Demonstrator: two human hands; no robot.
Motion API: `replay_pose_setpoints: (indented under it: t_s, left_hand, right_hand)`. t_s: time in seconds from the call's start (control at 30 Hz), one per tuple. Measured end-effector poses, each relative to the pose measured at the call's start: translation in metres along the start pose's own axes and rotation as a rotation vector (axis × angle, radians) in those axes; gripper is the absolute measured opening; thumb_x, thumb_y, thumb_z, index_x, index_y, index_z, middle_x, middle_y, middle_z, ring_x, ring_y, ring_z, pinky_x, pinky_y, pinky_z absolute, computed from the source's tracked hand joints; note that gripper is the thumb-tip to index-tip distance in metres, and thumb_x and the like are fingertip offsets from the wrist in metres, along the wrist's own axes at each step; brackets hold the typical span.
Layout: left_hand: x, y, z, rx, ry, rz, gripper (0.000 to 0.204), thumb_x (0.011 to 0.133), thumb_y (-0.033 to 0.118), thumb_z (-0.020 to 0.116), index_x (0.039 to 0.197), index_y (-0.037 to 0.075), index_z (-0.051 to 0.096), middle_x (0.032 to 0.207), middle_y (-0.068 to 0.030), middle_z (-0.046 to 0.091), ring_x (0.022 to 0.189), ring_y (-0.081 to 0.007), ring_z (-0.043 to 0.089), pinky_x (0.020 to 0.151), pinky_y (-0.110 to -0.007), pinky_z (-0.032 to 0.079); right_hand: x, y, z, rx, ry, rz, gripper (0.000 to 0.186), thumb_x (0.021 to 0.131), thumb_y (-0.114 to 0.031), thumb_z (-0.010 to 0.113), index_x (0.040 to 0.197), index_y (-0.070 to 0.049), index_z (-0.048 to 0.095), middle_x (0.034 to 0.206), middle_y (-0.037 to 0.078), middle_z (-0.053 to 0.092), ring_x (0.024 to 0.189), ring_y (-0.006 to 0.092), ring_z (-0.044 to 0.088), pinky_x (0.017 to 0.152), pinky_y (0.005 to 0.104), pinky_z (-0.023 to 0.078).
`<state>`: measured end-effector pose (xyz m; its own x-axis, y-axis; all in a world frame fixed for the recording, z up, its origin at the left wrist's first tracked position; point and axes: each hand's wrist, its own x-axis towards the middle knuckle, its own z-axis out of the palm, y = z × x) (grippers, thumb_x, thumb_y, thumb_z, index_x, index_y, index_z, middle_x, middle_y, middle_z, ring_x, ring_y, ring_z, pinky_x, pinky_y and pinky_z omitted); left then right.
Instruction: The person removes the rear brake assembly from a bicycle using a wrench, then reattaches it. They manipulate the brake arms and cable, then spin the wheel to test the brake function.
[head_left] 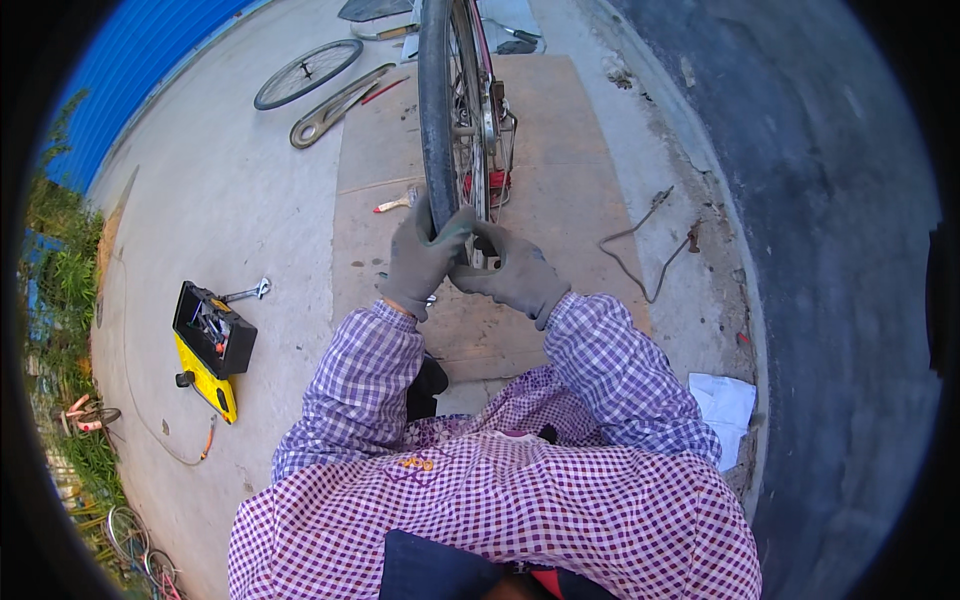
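An upright bicycle wheel with a dark tyre stands in front of me on a brown board, a metal frame beside it. My left hand, in a grey glove, is wrapped round the lower near part of the tyre. My right hand, also gloved, grips the wheel's rim and tyre from the right, touching my left hand. Red parts show low behind the spokes. A small brush lies on the board left of the wheel.
At left are an open toolbox with yellow lid, a wrench and a hose. A loose wheel and long metal part lie farther away. At right are a bent wire, white paper and a dark strip.
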<state>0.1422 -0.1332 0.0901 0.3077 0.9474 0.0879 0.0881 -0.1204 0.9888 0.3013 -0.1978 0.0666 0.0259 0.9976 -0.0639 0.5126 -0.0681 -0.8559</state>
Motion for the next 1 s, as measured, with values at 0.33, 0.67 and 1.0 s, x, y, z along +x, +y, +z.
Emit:
replay_pose_setpoints:
  t_s: [0.33, 0.67, 1.0]
  left_hand:
    - [-0.096, 0.032, -0.056, 0.123, -0.159, -0.034, 0.044, 0.087, 0.029, 0.080, 0.116, -0.001, 0.065, 0.096, -0.0109, 0.072, 0.086, -0.0198, 0.069, 0.080, -0.035, 0.055]
    - [-0.102, 0.020, -0.061, 0.213, -0.235, -0.071, 0.047, 0.090, 0.027, 0.080, 0.122, -0.004, 0.063, 0.105, -0.0115, 0.072, 0.096, -0.0177, 0.069, 0.087, -0.034, 0.055]
    - [-0.106, 0.000, -0.115, 0.232, -0.245, -0.082, 0.047, 0.090, 0.031, 0.079, 0.120, -0.001, 0.064, 0.101, -0.0129, 0.072, 0.092, -0.0212, 0.069, 0.085, -0.037, 0.055]
  right_hand:
    - [-0.071, -0.073, 0.113, -0.092, 0.314, 0.105, 0.050, 0.085, -0.022, 0.077, 0.129, -0.007, 0.059, 0.113, 0.022, 0.071, 0.102, 0.0380, 0.070, 0.086, 0.0457, 0.056]
    - [-0.081, -0.070, 0.113, -0.222, 0.122, 0.161, 0.047, 0.090, -0.028, 0.070, 0.130, -0.008, 0.058, 0.103, 0.022, 0.073, 0.097, 0.0413, 0.070, 0.081, 0.0492, 0.056]
    - [-0.069, -0.084, 0.159, -0.285, 0.062, 0.117, 0.041, 0.090, -0.026, 0.068, 0.126, -0.007, 0.062, 0.102, 0.021, 0.074, 0.094, 0.0400, 0.071, 0.081, 0.0487, 0.056]
